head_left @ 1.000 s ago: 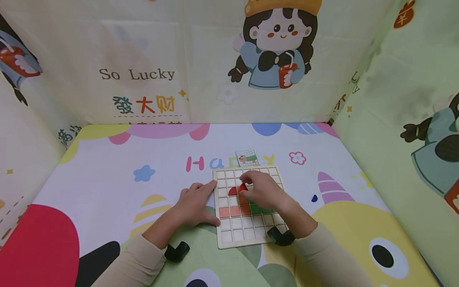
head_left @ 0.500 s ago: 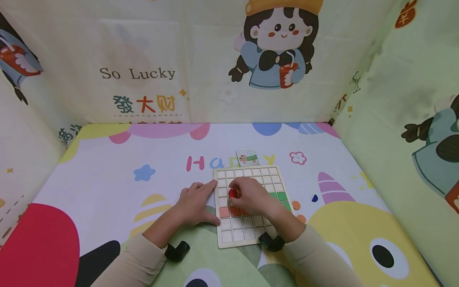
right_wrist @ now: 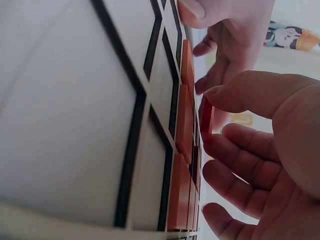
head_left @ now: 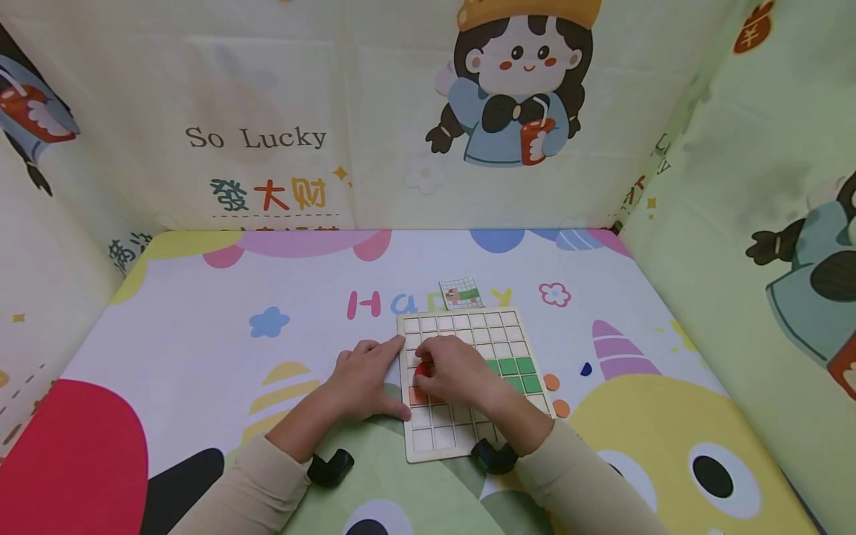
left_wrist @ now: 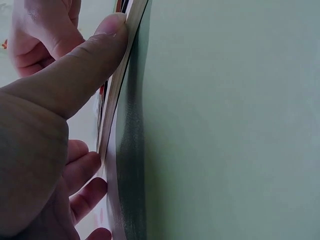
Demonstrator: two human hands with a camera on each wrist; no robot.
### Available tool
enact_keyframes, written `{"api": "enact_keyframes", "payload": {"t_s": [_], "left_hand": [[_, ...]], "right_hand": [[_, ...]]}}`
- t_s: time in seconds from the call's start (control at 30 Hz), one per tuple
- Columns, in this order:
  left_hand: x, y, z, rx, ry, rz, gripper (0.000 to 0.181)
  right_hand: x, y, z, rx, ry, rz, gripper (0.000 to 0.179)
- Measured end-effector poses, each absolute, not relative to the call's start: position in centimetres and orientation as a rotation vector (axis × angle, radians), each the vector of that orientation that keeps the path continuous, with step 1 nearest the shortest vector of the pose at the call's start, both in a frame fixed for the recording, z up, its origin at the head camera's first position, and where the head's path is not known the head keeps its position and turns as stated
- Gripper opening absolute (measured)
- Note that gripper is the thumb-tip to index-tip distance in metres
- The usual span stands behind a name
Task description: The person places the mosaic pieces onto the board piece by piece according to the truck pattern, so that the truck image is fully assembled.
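Observation:
A pale square grid board [head_left: 441,438] lies on the table. My left hand [head_left: 361,383] rests against its left edge, fingers spread; in the left wrist view the thumb [left_wrist: 102,47] presses the board's edge. Over the board's left part, my right hand [head_left: 461,371] pinches a small red piece [head_left: 423,369]. The right wrist view has that red piece [right_wrist: 207,117] between thumb and forefinger, tilted just above the grid. Orange tiles [head_left: 417,396] sit in a row below it, partly hidden by the hand. Green tiles [head_left: 524,365] fill cells on the right.
A small pattern card [head_left: 461,293] lies beyond the board's far edge. Two orange discs [head_left: 551,382] are beside its right edge, and a dark blue piece [head_left: 586,369] lies farther right. Printed cloth covers the table and walls.
My right hand has moved left and slightly nearer across the board, pinching a red piece. This uncovers green tiles and the orange discs at right. My left hand stays put.

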State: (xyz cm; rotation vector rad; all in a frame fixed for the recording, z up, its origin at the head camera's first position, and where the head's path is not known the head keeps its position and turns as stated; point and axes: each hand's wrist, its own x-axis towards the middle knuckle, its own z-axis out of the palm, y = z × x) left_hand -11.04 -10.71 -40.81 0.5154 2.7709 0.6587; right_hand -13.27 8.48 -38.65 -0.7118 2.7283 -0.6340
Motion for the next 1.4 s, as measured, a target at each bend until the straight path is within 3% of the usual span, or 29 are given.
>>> {"api": "enact_keyframes", "payload": {"t_s": [1.4], "left_hand": [[-10.92, -10.72, -40.87, 0.518, 2.772, 0.672, 0.111]], "right_hand": [[-13.54, 9.20, -38.79, -1.050, 2.758, -0.359, 0.014]]}}
